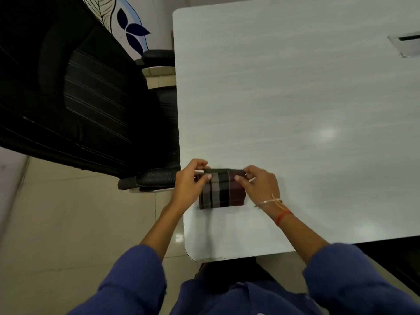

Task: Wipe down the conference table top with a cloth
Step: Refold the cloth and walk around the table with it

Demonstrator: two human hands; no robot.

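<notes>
A folded checked cloth (222, 192), dark with grey and maroon stripes, lies on the pale grey conference table (295, 98) near its front left corner. My left hand (191, 181) pinches the cloth's far left edge between thumb and fingers. My right hand (261, 185) pinches the far right edge the same way. The cloth's near part rests flat on the table top. Both wrists hover just above the surface; the right wrist wears thread bands and a bangle.
A black office chair (75, 92) stands close against the table's left edge, its armrest (154, 178) beside my left hand. A metal cable hatch (406, 45) is set into the table at the far right. Tiled floor lies below left.
</notes>
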